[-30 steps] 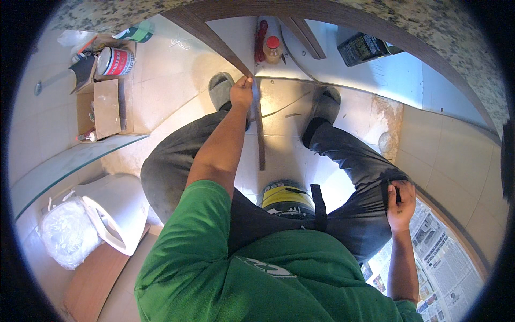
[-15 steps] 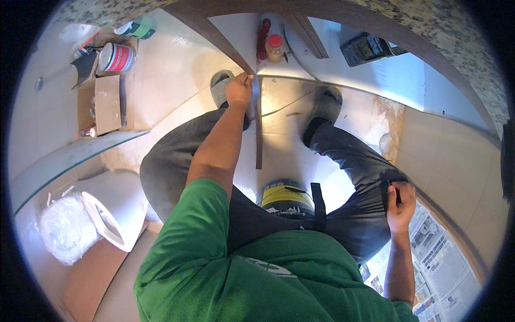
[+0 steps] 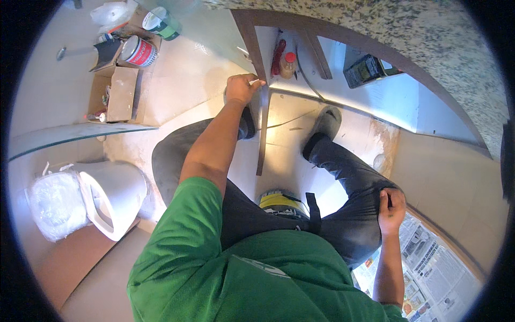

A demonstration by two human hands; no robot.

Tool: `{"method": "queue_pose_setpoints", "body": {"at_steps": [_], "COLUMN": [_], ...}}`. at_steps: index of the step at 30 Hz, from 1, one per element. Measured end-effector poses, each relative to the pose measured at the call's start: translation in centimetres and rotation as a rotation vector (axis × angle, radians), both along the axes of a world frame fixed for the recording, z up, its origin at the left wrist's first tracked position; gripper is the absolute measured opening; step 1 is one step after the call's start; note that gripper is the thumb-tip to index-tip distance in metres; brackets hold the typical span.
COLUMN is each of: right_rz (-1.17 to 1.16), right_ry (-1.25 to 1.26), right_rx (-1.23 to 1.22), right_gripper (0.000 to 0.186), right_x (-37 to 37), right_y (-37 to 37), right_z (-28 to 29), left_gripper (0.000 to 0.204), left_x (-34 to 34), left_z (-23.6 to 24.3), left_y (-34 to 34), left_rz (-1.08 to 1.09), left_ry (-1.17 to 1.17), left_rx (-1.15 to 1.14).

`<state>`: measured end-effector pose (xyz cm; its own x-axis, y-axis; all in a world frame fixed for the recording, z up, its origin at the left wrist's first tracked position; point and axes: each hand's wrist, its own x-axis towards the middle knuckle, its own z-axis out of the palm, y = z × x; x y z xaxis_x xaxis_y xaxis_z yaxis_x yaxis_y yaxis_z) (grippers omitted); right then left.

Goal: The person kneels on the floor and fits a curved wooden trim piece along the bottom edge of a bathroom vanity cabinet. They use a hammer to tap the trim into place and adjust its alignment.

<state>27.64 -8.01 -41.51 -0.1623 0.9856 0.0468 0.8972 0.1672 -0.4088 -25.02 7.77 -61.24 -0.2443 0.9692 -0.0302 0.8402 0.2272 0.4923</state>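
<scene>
My left hand (image 3: 242, 89) is closed in a pinch at the dark brown wooden edge (image 3: 259, 61) of the cabinet. A small pale piece (image 3: 256, 82) shows at its fingertips; its kind is too small to make out. My right hand (image 3: 392, 211) rests on my right knee, its fingers loosely bent and the thumb apart, with nothing seen in it. A yellow and black bucket (image 3: 280, 200) stands beneath me between my legs.
A speckled stone slab (image 3: 386, 40) curves overhead. Inside the cabinet stand a red-lidded jar (image 3: 288, 64) and a dark can (image 3: 365, 71). At left are a paint can (image 3: 138, 52), a cardboard box (image 3: 122, 94), a glass shelf (image 3: 80, 137) and a toilet (image 3: 115, 188). Newspaper (image 3: 429, 263) lies at right.
The view has shifted, and more of the left side shows. My left hand has turned at the wooden edge, and a pale piece now shows in its fingers. My right hand stays on the knee.
</scene>
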Motion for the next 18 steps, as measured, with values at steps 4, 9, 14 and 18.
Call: {"method": "queue_pose_setpoints", "body": {"at_steps": [4, 9, 14, 18], "right_rz": [-0.001, -0.038, -0.086, -0.067], "right_ry": [0.055, 0.026, 0.032, -0.004], "right_rx": [0.052, 0.075, 0.044, 0.09], "right_gripper": [0.014, 0.017, 0.019, 0.021], "right_x": [-0.3, 0.1, 0.4, 0.3], "right_y": [-0.3, -1.0, -1.6, -2.0], "right_z": [0.1, -0.2, -0.5, -0.4], "left_gripper": [0.055, 0.06, 0.054, 0.037], "left_x": [-1.1, -1.4, 0.0, -1.0], "left_z": [3.0, 9.9, 15.6, 15.2], "left_y": [0.1, 0.3, -1.2, -1.1], "left_rz": [-0.044, -0.101, -0.043, -0.082], "left_ry": [0.06, 0.187, 0.061, -0.083], "left_rx": [0.113, 0.104, 0.042, 0.11]}}
